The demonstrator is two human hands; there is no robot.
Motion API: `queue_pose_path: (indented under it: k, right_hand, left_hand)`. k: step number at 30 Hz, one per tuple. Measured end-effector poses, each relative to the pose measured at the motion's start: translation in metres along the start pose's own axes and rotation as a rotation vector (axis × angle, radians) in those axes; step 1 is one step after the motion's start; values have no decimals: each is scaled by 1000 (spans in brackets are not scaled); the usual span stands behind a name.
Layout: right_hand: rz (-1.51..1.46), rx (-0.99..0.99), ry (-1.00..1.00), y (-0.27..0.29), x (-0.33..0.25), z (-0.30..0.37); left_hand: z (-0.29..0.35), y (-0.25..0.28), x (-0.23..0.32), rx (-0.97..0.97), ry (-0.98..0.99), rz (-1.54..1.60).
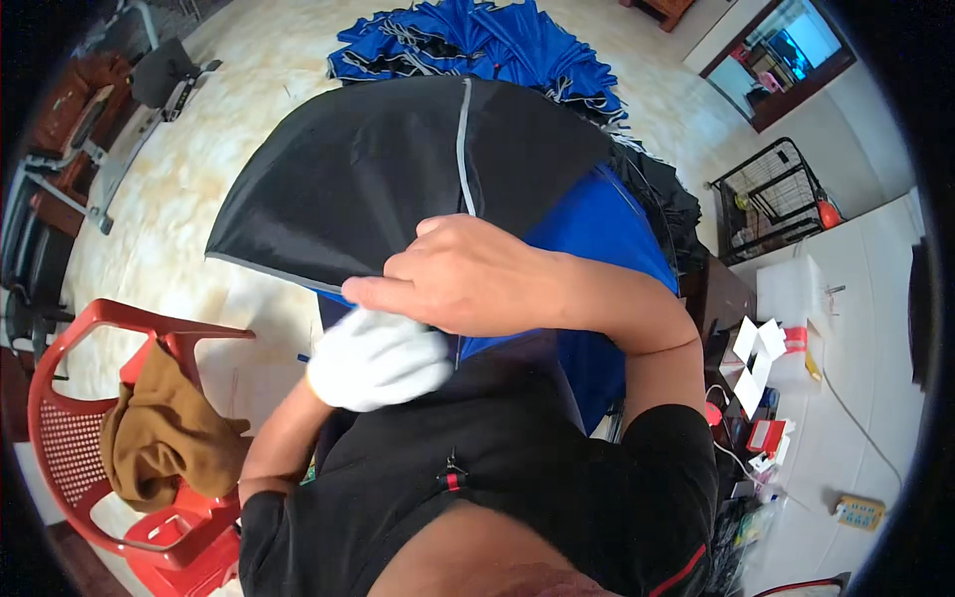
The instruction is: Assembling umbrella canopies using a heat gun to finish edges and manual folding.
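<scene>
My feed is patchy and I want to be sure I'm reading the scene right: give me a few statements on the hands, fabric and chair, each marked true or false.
1. The right hand is bare. True.
2. The left hand is bare too. False: the left hand wears a white glove.
3. A gray strip runs down the black fabric. True.
4. The blue pile lies on the chair. False: the blue pile lies on the floor, beyond the black fabric.
5. A brown cloth lies on the red chair. True.
</scene>
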State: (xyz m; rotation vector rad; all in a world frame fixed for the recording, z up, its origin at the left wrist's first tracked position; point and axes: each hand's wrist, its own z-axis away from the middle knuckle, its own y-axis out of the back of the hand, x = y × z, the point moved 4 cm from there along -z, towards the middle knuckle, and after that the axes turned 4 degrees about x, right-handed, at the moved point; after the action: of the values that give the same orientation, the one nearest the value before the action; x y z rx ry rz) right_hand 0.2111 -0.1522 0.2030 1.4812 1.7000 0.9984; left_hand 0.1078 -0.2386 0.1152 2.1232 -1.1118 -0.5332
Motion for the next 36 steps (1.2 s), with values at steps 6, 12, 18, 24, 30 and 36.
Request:
queue_pose_path:
  k: [6,12,18,24,30,36]
  right_hand:
    - [-68,-142,64,10,-14,-2]
    - [-228,-262,50,11,-9,16]
    - [-580,-359,-32,6,13,26]
    - [-612,-232,-7,9,23,13]
    - [-214,-38,74,20,1,7]
    - [-54,42,142,21,-10,9]
  left_hand:
    - [-58,-30,-33,-6,25,66]
    - [-41,-22,-54,21,97,13]
    - [-53,-28,-64,53,166,-30]
    - [-56,-27,-69,66,280,-103]
    - [-39,-17,-65,81,379,-150]
    - [-31,-11,-61,76,472,-182]
